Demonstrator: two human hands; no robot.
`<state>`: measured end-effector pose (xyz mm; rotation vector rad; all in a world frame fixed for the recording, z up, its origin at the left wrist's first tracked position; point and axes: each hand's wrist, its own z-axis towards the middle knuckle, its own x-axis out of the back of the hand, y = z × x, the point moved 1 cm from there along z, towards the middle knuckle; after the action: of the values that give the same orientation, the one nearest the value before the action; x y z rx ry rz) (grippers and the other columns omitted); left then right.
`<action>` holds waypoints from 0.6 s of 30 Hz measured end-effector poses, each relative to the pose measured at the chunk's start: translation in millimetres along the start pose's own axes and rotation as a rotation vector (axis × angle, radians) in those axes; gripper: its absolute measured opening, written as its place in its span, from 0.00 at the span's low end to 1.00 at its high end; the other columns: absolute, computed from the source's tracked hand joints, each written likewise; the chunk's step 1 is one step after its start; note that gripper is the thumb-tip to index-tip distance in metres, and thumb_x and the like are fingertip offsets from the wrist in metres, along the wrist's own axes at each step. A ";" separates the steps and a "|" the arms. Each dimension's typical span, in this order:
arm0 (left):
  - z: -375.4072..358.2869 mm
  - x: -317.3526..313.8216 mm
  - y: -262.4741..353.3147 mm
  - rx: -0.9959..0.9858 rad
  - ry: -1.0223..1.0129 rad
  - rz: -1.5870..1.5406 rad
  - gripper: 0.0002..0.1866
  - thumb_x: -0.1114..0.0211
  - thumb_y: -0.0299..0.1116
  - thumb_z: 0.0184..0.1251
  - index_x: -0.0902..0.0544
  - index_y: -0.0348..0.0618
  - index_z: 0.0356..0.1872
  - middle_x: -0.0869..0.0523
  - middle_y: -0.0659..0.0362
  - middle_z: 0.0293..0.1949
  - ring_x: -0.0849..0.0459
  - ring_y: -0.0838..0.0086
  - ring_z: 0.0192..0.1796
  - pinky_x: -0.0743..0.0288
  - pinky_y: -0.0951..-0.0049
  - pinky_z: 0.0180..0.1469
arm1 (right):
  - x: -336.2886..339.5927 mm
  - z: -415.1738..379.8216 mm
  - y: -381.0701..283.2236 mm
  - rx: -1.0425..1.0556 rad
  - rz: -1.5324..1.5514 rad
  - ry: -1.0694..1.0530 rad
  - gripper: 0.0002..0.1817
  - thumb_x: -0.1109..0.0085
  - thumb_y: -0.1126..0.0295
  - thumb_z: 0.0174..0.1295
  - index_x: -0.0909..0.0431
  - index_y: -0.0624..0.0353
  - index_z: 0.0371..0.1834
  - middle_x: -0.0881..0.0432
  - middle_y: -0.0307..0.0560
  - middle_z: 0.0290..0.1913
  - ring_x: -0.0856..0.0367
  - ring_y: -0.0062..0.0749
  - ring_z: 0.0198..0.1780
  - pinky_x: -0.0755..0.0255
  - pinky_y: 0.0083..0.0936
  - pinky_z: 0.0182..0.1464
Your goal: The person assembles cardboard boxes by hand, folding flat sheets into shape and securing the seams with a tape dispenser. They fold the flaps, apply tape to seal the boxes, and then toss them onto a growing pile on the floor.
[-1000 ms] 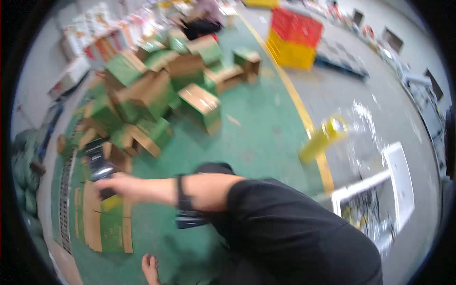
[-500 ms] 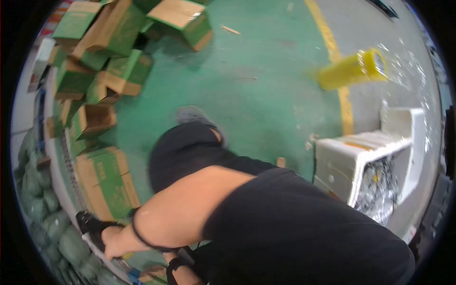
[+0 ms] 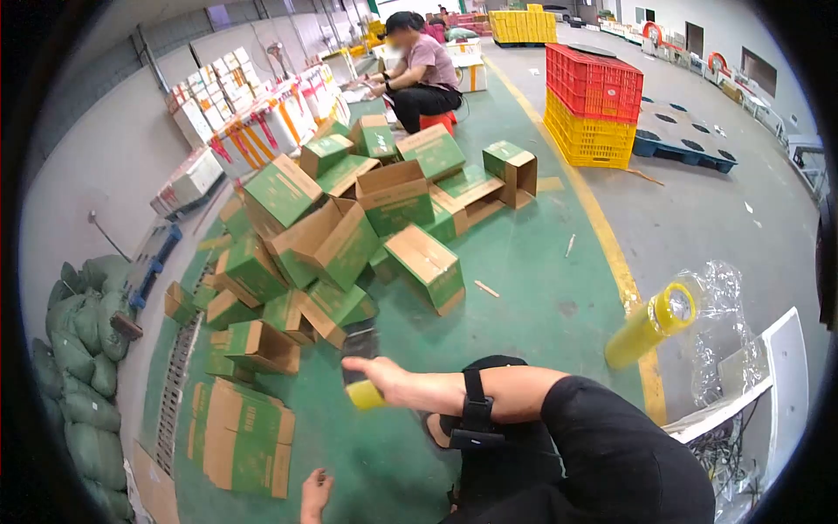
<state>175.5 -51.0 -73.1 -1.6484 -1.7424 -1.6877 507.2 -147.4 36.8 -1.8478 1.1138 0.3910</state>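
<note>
My right hand point(image 3: 388, 382) reaches out over the green floor, closed around a black and yellow tape dispenser point(image 3: 365, 396). Its black end points up towards the pile of boxes, and motion blurs it a little. Low in the view, my left hand point(image 3: 316, 496) hangs with loosely curled fingers and nothing visible in them. Close to it lies a flattened green and brown carton point(image 3: 249, 441). Beyond my right hand is a heap of open green and brown cardboard boxes point(image 3: 345, 240), tipped at many angles.
At right stand a yellow roll point(image 3: 633, 336), clear plastic film point(image 3: 720, 323) and a white foam box point(image 3: 786, 367). Farther off are stacked red and yellow crates point(image 3: 594, 105) and a blue pallet point(image 3: 685, 144). A co-worker point(image 3: 428, 74) sits behind the boxes. Green sacks point(image 3: 92, 375) line the left.
My view has lifted from the floor to the wider hall. My right hand has moved from beside the sacks to in front of the box heap, and my left hand now shows below.
</note>
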 end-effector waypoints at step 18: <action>-0.3 -13.2 43.0 -0.420 -0.057 0.375 0.27 0.39 0.36 0.55 0.33 0.38 0.56 0.20 0.49 0.41 0.22 0.57 0.44 0.27 0.63 0.45 | -34.1 9.4 -32.4 0.184 0.295 -0.028 0.13 0.43 0.58 0.56 0.26 0.56 0.33 0.20 0.44 0.28 0.21 0.34 0.27 0.26 0.32 0.31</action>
<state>213.6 -70.4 -59.1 -2.0534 -1.0458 -1.9117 516.9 -115.8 71.6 -1.5175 1.3610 0.4656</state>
